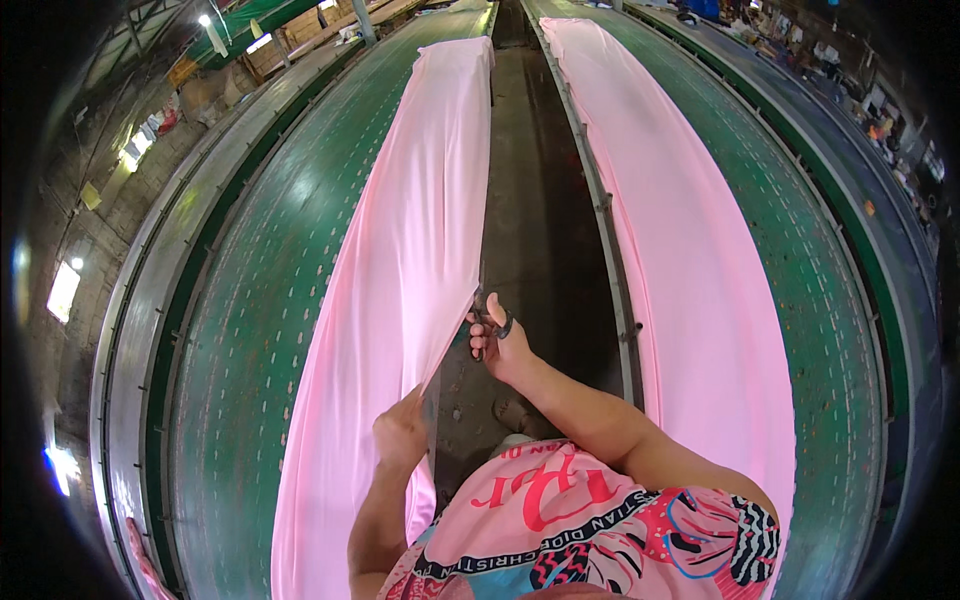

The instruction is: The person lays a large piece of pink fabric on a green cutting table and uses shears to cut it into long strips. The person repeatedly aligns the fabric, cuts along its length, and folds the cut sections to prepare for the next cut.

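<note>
Fabric (410, 230) lies along the right edge of the left green table (260, 270), my left hand (401, 430) pinching it, my right hand (507, 346) gripping dark scissors (479, 303) at its border

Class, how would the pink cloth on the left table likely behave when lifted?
The pink cloth is probably floppy: it hangs in folds below the left hand. It may be light for its size, since fine creases suggest thin material. Its smooth sheen hints it could slip.
</note>
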